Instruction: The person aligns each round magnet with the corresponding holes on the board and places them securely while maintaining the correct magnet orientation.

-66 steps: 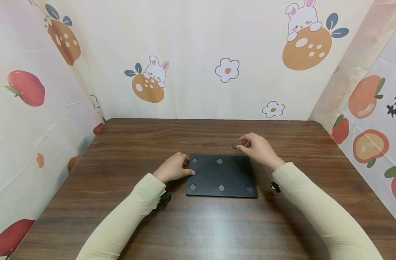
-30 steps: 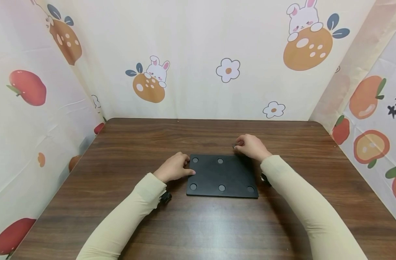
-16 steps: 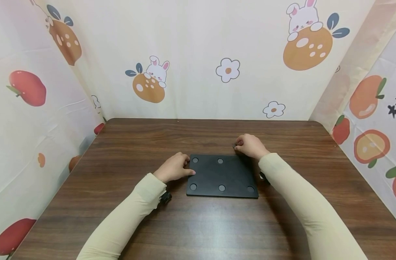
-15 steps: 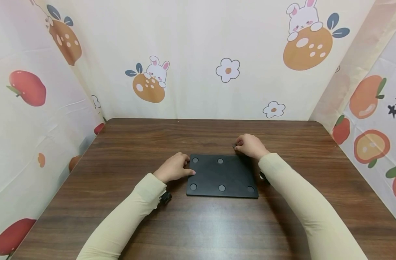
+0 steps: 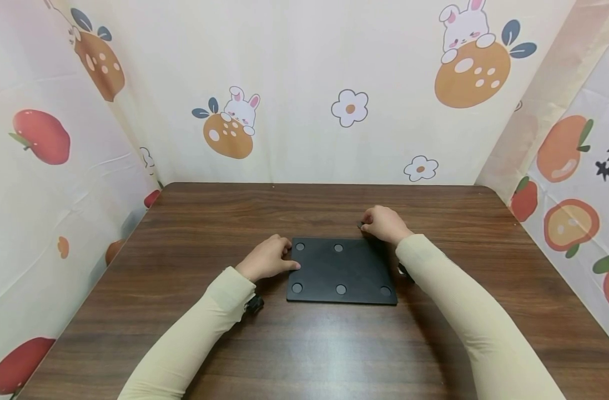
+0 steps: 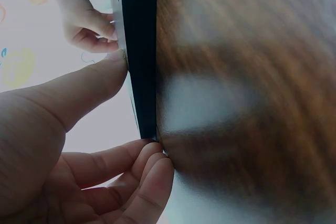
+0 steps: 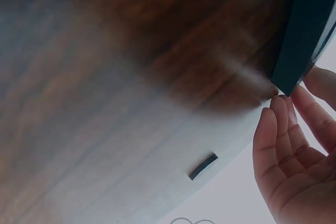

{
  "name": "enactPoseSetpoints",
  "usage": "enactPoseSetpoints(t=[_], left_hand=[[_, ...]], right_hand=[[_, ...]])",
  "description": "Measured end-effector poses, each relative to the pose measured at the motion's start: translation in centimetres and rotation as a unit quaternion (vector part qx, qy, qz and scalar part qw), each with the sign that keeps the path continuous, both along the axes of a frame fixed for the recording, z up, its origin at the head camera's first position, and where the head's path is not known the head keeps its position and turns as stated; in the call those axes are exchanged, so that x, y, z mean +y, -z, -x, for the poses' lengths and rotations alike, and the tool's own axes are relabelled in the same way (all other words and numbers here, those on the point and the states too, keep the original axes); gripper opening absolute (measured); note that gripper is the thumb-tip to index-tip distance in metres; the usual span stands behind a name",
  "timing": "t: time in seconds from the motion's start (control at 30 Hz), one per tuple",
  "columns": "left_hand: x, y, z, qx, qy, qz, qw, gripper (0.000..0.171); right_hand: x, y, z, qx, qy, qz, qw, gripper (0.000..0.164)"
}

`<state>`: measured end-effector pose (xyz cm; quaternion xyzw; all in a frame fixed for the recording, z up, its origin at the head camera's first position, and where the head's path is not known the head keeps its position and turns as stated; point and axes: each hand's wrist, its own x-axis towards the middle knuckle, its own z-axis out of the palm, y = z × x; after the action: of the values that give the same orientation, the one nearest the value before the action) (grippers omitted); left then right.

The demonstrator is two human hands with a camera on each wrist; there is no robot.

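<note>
A flat black board (image 5: 329, 266) with round recesses near its edges lies on the wooden table. At its left edge my left hand (image 5: 266, 258) grips it. The left wrist view shows the thumb (image 6: 113, 64) on the board's face and curled fingers at a corner. By the far right corner is my right hand (image 5: 386, 225), fingers bent and thumb close to them. A small dark piece (image 5: 360, 225) peeks out at those fingertips; I cannot tell whether they pinch it. In the right wrist view the fingertips lie by the board's corner (image 7: 286, 85), apart from a short dark curved strip (image 7: 203, 166).
The brown wooden table (image 5: 224, 344) reaches back to a printed curtain (image 5: 304, 66), and more curtains hang at both sides. A small black device (image 5: 254, 304) sits on the left wrist.
My right hand has shifted slightly left over about two seconds, and the dark disc at its fingertips shows less now. The left hand and the board stay put.
</note>
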<state>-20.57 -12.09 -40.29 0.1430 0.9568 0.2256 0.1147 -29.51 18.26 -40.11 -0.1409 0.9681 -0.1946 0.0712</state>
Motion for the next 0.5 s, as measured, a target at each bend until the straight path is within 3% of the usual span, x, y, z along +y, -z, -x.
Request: enactPoseSetpoints(t=[0.5], left_hand=[[0.02, -0.07, -0.02, -0.002, 0.002, 0.000, 1.0000, 0.057]], right_hand=[[-0.08, -0.14, -0.09, 0.006, -0.006, -0.003, 1.000, 0.021]])
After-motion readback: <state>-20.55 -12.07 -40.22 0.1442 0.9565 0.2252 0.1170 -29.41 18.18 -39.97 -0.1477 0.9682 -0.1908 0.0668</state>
